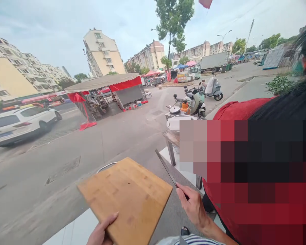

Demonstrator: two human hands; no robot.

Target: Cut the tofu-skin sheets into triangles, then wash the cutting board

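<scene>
A wooden cutting board (132,197) with a small dark spot is tilted up in front of me. At its near left edge, my left hand (102,231) grips it, thumb on top and the other fingers hidden beneath. My right hand (192,204) is closed round the handle of a knife (166,167), whose thin blade points up and away to the left. The blade is seen nearly edge-on and stays apart from the board.
A person in a red top (242,107) stands close on my right, partly pixelated. Beyond are a wooden table (171,137), a white basin (180,120) and parked scooters (195,100). A white car (22,122) and a red-trimmed stall (124,83) are across the road.
</scene>
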